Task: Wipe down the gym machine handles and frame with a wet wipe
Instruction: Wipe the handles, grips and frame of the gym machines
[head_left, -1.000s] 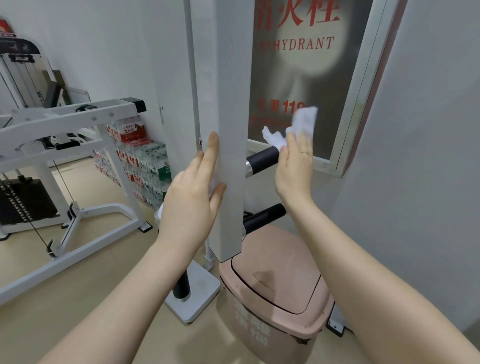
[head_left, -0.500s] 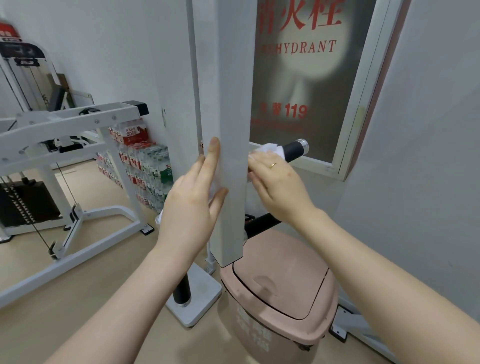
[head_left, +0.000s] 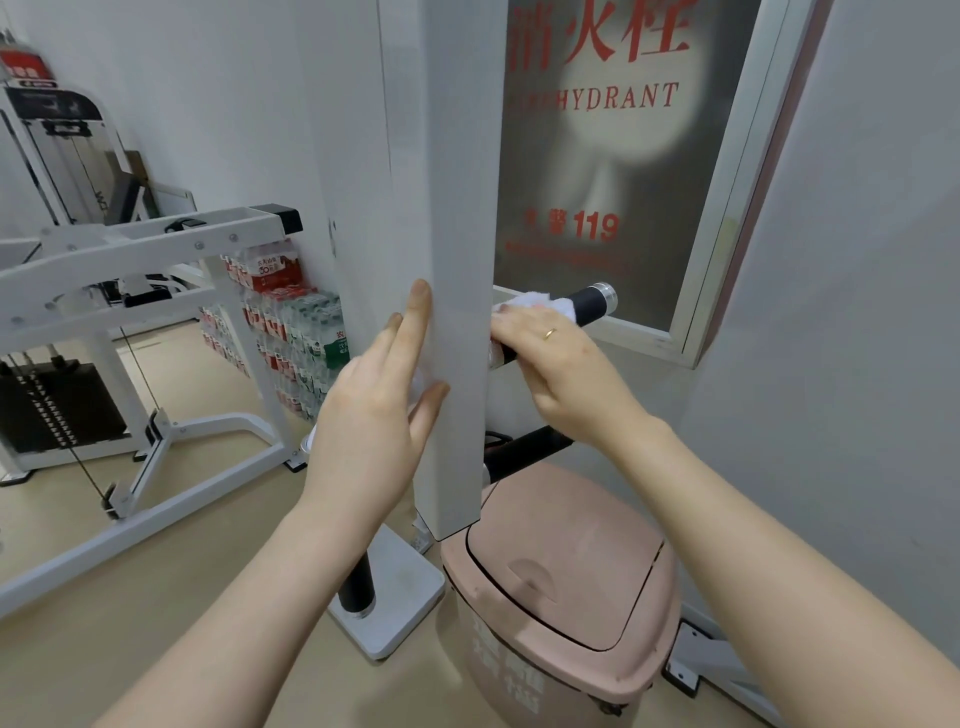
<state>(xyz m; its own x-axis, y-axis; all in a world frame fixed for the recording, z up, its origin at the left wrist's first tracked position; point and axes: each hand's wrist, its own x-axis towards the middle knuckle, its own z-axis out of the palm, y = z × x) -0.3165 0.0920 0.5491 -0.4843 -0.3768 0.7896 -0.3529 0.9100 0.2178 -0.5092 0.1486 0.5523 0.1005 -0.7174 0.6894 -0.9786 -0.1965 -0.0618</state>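
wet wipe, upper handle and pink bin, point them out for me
wet wipe (head_left: 540, 303), head view, bunched top
upper handle (head_left: 589, 305), head view, black grip
pink bin (head_left: 571, 587), head view, lid

Beige floor (head_left: 218, 561), pink bin (head_left: 561, 613), machine base (head_left: 400, 608)

The white upright post (head_left: 457, 260) runs off the top edge and hides the inner end of the black handle (head_left: 587, 306) and the first letters on the hydrant sign (head_left: 613, 156). Behind the post, the left hand (head_left: 374, 415) conceals its own palm.
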